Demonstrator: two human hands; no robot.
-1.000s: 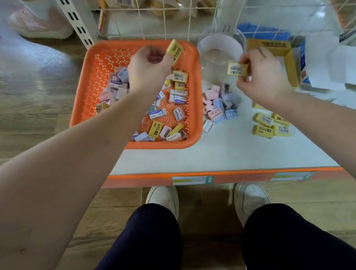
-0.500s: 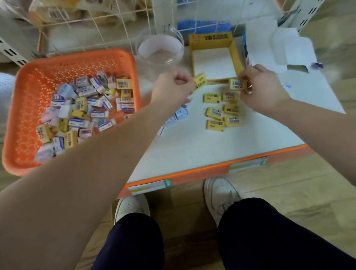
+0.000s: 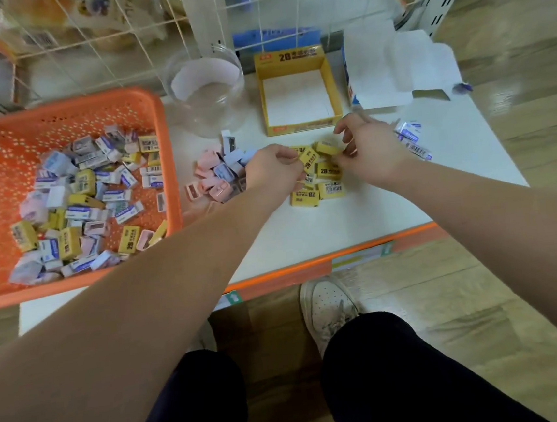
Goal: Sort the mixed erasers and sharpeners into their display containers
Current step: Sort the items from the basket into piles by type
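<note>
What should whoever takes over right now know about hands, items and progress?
Left hand pinches a yellow eraser; right hand pinches a second eraser, both over the yellow pile on the table.
Sharpeners are heaped by the jar; white erasers lie at the right.
Done: some pieces sorted into piles. Yellow box is empty; the jar looks empty.
Left: basket holds many mixed pieces; piles go into containers.
</note>
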